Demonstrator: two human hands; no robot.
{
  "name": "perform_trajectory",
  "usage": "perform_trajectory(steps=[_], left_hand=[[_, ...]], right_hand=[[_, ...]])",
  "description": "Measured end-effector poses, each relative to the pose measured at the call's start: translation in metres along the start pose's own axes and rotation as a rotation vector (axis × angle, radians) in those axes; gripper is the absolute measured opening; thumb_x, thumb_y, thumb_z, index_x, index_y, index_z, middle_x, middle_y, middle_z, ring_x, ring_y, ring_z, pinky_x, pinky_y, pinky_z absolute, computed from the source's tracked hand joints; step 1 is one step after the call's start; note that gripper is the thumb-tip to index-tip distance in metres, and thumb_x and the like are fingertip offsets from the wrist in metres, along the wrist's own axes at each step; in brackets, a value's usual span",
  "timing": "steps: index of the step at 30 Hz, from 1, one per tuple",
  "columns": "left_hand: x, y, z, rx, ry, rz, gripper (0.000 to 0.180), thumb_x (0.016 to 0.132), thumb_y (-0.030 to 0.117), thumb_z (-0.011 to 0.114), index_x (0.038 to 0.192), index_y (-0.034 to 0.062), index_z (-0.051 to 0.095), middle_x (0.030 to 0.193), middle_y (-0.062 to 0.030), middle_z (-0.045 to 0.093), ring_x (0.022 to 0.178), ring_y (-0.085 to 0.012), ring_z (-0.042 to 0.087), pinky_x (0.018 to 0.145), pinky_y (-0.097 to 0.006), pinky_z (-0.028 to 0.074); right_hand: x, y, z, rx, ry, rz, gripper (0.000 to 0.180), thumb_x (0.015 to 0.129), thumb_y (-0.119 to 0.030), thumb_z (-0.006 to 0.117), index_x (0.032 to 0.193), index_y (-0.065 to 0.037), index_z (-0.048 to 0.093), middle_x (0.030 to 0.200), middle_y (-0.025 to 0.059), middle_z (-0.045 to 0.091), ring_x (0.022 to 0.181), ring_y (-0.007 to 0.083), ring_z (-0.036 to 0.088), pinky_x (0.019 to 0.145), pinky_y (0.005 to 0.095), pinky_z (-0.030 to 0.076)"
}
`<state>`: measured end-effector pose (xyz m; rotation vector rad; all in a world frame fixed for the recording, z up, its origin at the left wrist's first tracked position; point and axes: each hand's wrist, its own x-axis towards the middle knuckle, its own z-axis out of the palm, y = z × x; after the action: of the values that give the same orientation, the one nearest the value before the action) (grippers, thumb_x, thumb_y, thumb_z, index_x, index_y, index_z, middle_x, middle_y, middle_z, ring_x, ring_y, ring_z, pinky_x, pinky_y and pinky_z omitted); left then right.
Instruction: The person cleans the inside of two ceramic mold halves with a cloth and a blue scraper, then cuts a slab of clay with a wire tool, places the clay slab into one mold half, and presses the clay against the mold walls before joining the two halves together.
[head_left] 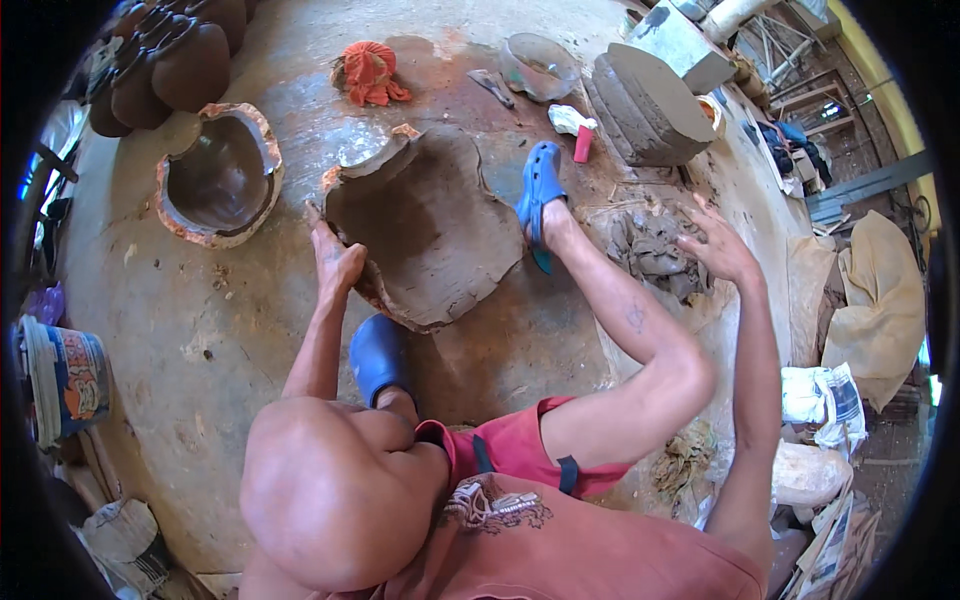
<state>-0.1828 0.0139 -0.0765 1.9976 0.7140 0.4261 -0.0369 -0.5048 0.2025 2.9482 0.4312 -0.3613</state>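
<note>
A wide bowl mould lined with a wet grey clay sheet rests on the floor between my feet. Its clay rim is uneven, with rough orange edge showing at the far left. My left hand grips the mould's left side, thumb near the rim and fingers along the outside. Out to the right, my right hand is open with fingers spread. It is beside and partly over a heap of soft clay scraps; whether it touches them I cannot tell.
A second clay-lined mould sits at left, with dark round pots behind. Far off are an orange cloth bundle, a bowl and a stacked clay block. A bucket stands left. My blue clogs flank the mould.
</note>
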Motion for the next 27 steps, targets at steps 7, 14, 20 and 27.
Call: perform_trajectory(steps=[7,14,20,27], left_hand=[[0.021,0.004,-0.019,-0.626,-0.061,-0.207,0.121,0.092,0.057,0.070,0.164,0.0028,-0.012,0.170,-0.0243,0.016,0.154,-0.0349,0.026,0.124,-0.043,0.024],[0.069,-0.040,-0.042,-0.769,-0.346,-0.503,0.084,0.105,0.061,0.042,0.168,0.0171,0.009,0.168,-0.0113,0.031,0.147,-0.0283,0.042,0.118,-0.045,0.036],[0.033,-0.022,-0.052,-0.762,-0.437,-0.351,0.072,0.107,0.063,0.033,0.168,0.0279,0.016,0.161,-0.0085,0.043,0.139,-0.0256,0.050,0.114,-0.043,0.041],[0.061,-0.040,-0.031,-0.967,-0.224,-0.336,0.074,0.108,0.061,0.032,0.165,0.0136,0.025,0.159,-0.0112,0.044,0.137,-0.0262,0.052,0.114,-0.041,0.041]], right_hand=[[0.091,-0.039,-0.011,-0.130,-0.083,-0.244,0.060,0.090,-0.027,0.072,0.146,-0.008,0.056,0.134,0.0232,0.065,0.123,0.0370,0.064,0.106,0.0423,0.051],[0.211,-0.133,0.149,-0.391,-0.314,-0.511,0.059,0.083,0.002,0.064,0.136,-0.022,0.063,0.130,0.0161,0.067,0.114,0.0371,0.068,0.094,0.0475,0.057],[0.179,-0.060,0.256,-0.203,-0.026,-0.976,0.075,0.073,-0.005,0.075,0.143,-0.025,0.055,0.135,0.0092,0.057,0.125,0.0338,0.053,0.101,0.0454,0.051],[0.205,-0.061,0.241,-0.319,0.122,-1.080,0.047,0.086,-0.018,0.063,0.133,-0.016,0.063,0.131,0.0091,0.060,0.127,0.0292,0.054,0.103,0.0452,0.046]])
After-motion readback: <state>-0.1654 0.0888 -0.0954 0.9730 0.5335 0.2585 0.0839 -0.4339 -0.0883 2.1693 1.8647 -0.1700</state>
